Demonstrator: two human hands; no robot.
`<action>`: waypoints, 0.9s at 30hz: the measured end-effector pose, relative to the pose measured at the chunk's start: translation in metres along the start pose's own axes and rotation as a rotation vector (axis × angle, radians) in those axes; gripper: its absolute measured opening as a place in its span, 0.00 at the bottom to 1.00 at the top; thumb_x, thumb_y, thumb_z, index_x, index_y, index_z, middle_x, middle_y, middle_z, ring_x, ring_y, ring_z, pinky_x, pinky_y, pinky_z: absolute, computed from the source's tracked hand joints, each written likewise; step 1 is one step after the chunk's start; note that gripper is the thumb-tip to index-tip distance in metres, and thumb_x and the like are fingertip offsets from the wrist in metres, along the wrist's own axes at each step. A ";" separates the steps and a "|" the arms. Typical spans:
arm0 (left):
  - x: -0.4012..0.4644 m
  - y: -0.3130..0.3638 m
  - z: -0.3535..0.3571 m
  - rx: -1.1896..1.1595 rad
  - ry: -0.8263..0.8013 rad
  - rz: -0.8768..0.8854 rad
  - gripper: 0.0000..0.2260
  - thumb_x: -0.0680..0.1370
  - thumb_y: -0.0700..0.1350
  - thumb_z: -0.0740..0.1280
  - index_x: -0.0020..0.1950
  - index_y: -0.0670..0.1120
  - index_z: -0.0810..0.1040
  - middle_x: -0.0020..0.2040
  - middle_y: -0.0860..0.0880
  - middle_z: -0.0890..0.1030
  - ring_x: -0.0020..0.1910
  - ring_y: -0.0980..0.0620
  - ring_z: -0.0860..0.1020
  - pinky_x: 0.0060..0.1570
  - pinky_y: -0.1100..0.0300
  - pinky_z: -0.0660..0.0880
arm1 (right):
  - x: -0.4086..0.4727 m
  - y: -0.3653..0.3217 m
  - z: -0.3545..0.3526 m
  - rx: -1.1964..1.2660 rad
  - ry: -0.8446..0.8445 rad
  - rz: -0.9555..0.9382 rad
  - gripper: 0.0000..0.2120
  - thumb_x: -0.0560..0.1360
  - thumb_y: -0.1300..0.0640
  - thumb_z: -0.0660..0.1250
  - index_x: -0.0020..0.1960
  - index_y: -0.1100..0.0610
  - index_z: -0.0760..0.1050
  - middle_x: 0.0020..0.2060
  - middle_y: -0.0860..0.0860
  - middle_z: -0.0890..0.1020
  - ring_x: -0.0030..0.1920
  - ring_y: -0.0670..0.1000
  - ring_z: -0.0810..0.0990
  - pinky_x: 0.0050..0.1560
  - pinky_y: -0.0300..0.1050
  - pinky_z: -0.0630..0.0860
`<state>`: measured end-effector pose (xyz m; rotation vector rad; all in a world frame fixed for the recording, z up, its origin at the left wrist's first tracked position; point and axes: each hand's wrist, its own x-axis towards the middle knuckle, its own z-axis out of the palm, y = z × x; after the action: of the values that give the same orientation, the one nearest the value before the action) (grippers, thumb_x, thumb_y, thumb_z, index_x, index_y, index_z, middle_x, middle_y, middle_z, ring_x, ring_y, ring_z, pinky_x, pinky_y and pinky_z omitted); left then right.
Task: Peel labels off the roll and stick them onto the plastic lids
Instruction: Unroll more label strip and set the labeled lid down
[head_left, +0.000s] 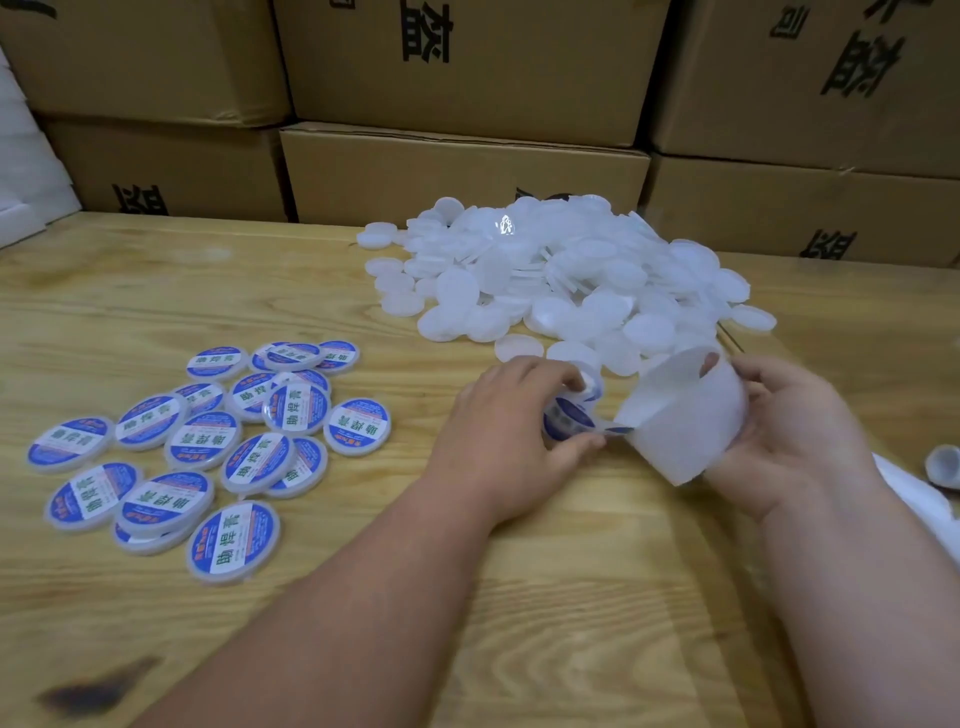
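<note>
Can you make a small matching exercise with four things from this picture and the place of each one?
Things:
1. labelled lids
2. plain lids
3. cardboard boxes
4. backing strip

Places:
A. stacked behind the table
B. heaped at the far middle of the table
C. spread on the left part of the table
D. held in the right hand, curling up

Right pairs: 1-C, 2-B, 3-A, 4-D
</note>
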<state>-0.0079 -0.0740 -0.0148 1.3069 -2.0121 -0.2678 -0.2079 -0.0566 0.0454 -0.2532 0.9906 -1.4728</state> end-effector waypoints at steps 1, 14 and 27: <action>0.000 0.000 0.000 -0.020 0.005 -0.009 0.18 0.73 0.63 0.71 0.60 0.60 0.73 0.58 0.63 0.75 0.58 0.59 0.72 0.59 0.59 0.67 | 0.000 -0.003 -0.003 0.040 0.004 0.012 0.17 0.77 0.60 0.67 0.65 0.60 0.78 0.60 0.53 0.85 0.58 0.57 0.85 0.63 0.62 0.77; 0.000 0.004 -0.005 -0.153 -0.076 -0.024 0.11 0.80 0.52 0.65 0.62 0.60 0.77 0.55 0.58 0.79 0.55 0.56 0.76 0.61 0.48 0.73 | -0.041 0.029 0.023 -1.114 -0.463 -1.180 0.25 0.76 0.60 0.63 0.71 0.44 0.68 0.66 0.39 0.76 0.66 0.41 0.76 0.62 0.32 0.72; -0.001 -0.006 -0.011 -0.444 -0.085 -0.162 0.12 0.78 0.46 0.61 0.54 0.64 0.76 0.58 0.62 0.74 0.52 0.66 0.75 0.47 0.75 0.67 | -0.007 -0.003 -0.012 -1.955 -0.124 -0.856 0.15 0.78 0.57 0.63 0.58 0.40 0.80 0.38 0.39 0.82 0.46 0.42 0.79 0.62 0.42 0.60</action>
<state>0.0039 -0.0738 -0.0106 1.1840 -1.7783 -0.8087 -0.2174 -0.0461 0.0430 -2.3051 2.0359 -0.5513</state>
